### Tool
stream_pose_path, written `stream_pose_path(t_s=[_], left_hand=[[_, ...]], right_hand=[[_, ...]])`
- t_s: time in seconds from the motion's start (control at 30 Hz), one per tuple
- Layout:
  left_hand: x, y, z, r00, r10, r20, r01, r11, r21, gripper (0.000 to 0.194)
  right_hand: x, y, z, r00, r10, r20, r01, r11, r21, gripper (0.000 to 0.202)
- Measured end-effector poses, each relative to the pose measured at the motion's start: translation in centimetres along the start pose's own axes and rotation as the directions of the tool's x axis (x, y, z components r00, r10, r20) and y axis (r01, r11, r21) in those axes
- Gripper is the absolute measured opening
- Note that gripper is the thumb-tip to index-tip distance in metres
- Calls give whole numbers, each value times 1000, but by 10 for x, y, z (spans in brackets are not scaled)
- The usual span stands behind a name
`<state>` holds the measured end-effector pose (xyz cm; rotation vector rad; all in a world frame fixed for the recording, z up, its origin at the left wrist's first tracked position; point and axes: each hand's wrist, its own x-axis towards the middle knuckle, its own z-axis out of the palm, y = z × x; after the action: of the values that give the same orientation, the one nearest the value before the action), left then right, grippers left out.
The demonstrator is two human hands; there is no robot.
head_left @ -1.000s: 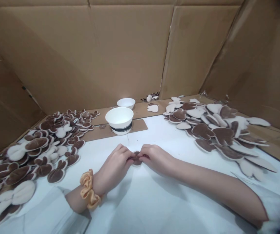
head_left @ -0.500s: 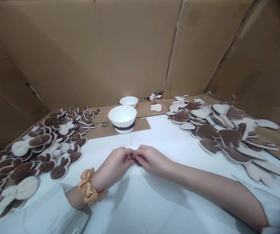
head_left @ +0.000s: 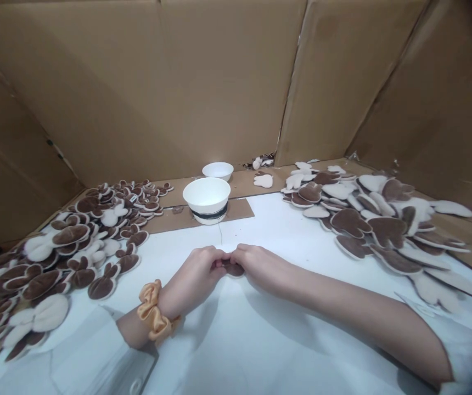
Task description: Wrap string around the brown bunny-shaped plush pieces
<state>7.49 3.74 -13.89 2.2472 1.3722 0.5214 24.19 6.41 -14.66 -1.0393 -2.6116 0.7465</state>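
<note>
Two hands pinch a brown piece

The left hand (head_left: 201, 274) and right hand (head_left: 263, 269) meet at centre, fingertips pinching the brown piece (head_left: 234, 269) between them over the white surface (head_left: 244, 340); the banded bowl (head_left: 207, 200) stands just beyond, towards eleven o'clock.

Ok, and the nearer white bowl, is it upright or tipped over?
Upright: the nearer white bowl has its open rim facing up and its narrower base down, with a dark band around its lower wall.
</note>
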Motion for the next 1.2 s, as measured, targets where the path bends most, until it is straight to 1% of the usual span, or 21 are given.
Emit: stream_pose_path(t_s=[0.17,0.33,0.43,0.5,0.6,0.7,0.77,0.93,1.1,1.2], left_hand=[[0,3,0,1000,2,-19,-3,1000,-12,25],[2,5,-3,1000,21,17,-21,1000,0,28],[4,5,-3,999,17,32,-18,1000,24,26],[6,6,-2,999,13,39,-14,1000,26,20],[9,7,0,1000,-4,24,3,999,47,10],[12,7,2,1000,3,22,-5,997,73,11],[12,6,3,999,22,30,-25,997,71,8],[12,1,3,997,67,41,-69,996,54,8],[14,-3,5,995,84,47,-88,993,74,10],[16,-4,6,995,89,37,-92,990,108,8]], right_hand=[[-4,10,-3,1000,-20,-22,20,1000,13,14],[-7,20,-2,999,-25,-27,23,998,-52,16],[-8,23,-1,999,-23,-30,20,996,-91,17],[-9,22,-2,999,-27,-29,24,995,-98,17],[-11,18,-6,999,-19,-32,17,999,-52,14],[-12,12,-10,999,27,-18,-27,999,18,11],[-11,11,-11,999,41,-7,-40,999,36,11],[-7,20,-9,999,-3,-43,5,999,41,13],[-8,29,-8,997,-42,-62,45,997,55,12],[-7,30,-7,990,-97,-100,103,993,53,11]])
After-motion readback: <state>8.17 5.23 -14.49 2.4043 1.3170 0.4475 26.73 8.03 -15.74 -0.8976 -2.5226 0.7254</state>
